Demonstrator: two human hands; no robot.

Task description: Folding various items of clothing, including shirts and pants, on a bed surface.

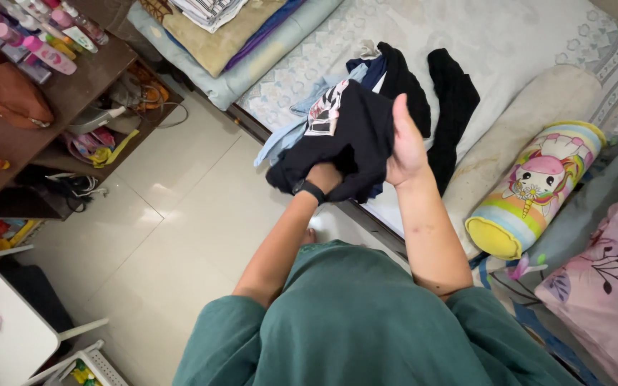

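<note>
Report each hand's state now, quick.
Left hand: closed on the black garment, partly hidden by it.
Right hand: gripping the same black garment.

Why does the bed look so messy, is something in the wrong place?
Dark clothes lie in a loose heap on the pale patterned bedsheet, unfolded. The left hand and right hand grip a crumpled black garment. Nothing looks spilled or broken.

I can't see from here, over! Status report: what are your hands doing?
Left hand under black garment, gripping. Right hand clamped on its upper edge. Garment held above bed; more dark clothes lie behind. Nothing blocking.
</note>
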